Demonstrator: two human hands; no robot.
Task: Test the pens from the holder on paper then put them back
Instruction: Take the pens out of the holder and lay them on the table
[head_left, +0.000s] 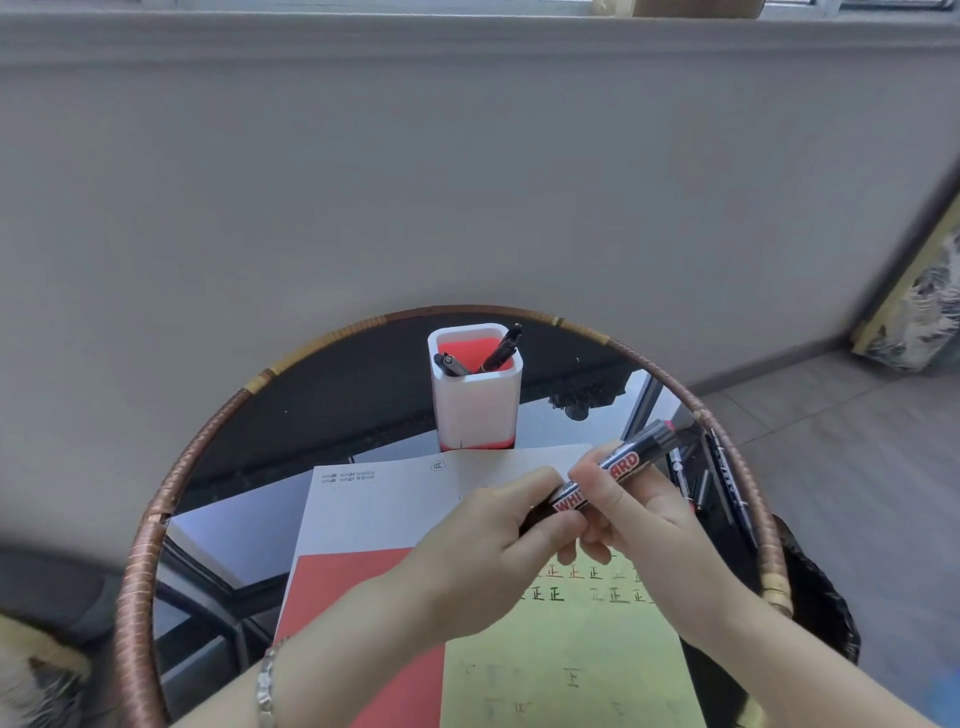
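Note:
Both hands hold a black whiteboard marker (631, 460) above the paper. My left hand (498, 551) grips its lower end, which the fingers hide. My right hand (634, 519) pinches the labelled barrel. A white pen holder (475, 402) with a red inside stands at the table's far side with three dark pens (501, 348) in it. Under my hands lies a yellow-green sheet (571, 660) with written marks, on top of a red and white booklet (363, 525).
The round glass table has a woven rattan rim (156, 519). Several pens (727, 483) lie on the glass at the right, close to the rim. A grey wall stands right behind the table. A framed picture (919, 306) leans at the far right on the tiled floor.

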